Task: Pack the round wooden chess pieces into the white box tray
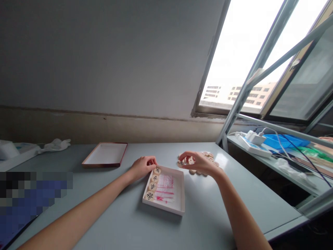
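A shallow white box [177, 209] stands on the grey table, its floor marked with pink lines. Several round wooden pieces with black characters [152, 186] form a column along its left wall. My left hand [143, 167] rests at the box's upper left corner, fingers curled together by the topmost piece; whether they grip the rim or the piece is unclear. Over the left part of a heap of wooden pieces [210, 158] is my right hand [199, 163], thumb and index finger curved around a round piece [180, 163] at the heap's left edge.
A box lid with a red rim [120, 163] lies at the back left. White devices and a crumpled bag [56, 145] are at the far left. On the right, past a metal frame [234, 104], a shelf holds a blue tray [286, 140], chargers and cables.
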The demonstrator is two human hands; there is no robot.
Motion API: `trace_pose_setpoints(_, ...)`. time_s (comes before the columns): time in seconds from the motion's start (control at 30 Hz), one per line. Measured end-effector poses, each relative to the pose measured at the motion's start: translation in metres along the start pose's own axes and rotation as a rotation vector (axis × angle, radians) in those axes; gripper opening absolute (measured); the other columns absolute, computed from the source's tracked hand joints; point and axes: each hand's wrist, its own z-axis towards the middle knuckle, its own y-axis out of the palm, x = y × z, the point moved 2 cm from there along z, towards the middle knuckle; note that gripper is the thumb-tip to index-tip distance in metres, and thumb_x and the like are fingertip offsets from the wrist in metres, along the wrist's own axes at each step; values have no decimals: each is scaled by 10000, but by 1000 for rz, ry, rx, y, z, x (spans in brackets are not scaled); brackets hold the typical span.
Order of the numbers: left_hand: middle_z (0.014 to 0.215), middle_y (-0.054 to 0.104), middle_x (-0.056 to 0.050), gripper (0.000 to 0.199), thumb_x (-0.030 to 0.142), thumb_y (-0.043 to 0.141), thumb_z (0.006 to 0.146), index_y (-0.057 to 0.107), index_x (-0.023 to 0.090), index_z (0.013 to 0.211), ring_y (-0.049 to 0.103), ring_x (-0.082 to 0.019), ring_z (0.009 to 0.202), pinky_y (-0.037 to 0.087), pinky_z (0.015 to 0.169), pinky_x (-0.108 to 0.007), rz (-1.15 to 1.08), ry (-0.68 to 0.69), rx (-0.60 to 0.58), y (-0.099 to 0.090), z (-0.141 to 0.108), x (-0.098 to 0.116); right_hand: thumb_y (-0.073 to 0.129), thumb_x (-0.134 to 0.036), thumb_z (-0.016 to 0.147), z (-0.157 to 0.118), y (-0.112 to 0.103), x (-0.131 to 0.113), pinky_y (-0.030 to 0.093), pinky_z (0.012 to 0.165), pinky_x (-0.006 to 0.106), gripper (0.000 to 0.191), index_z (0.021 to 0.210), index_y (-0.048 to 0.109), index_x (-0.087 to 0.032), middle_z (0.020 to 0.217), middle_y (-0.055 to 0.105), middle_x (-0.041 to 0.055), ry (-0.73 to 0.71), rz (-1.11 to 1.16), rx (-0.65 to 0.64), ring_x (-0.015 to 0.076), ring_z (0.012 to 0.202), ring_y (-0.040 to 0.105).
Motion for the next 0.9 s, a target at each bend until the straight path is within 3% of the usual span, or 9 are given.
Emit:
trace_pose_setpoints(0.17,684,614,19,161,298,456,686,572,187,672,531,-145,658,360,622,-221,2,-1,4,0,-1,1,592,-254,695,4,7,26,434,677,257,203,894,613,-217,888,571,35,48,-220,74,143,744,546)
trace_pose_setpoints(0.3,677,607,17,164,301,454,686,570,185,673,528,-145,651,359,608,-219,5,-3,3,-1,-2,1,593,-198,684,8,16,24,421,757,261,235,910,630,-252,982,548,35,-39,-286,72,159,855,532)
trace_pose_setpoints(0.53,672,599,14,165,296,449,682,567,182,678,524,-144,643,366,602,-218,4,-5,-7,-1,-1,1,552,-157,693,6,11,17,432,602,211,199,877,621,-188,871,577,35,42,-174,55,115,681,547)
trace_pose_setpoints(0.67,679,605,13,169,301,449,684,570,183,676,523,-144,643,368,603,-220,1,0,-3,-1,-2,2,554,-162,693,6,13,16,427,586,216,221,904,611,-192,794,581,20,15,-167,-6,115,660,539)
trace_pose_setpoints(0.9,692,614,12,176,304,451,682,580,184,685,527,-146,655,374,619,-222,6,-6,-8,-1,-1,1,546,-214,736,11,22,21,411,750,290,214,930,629,-250,975,536,35,-118,-370,84,159,845,524)
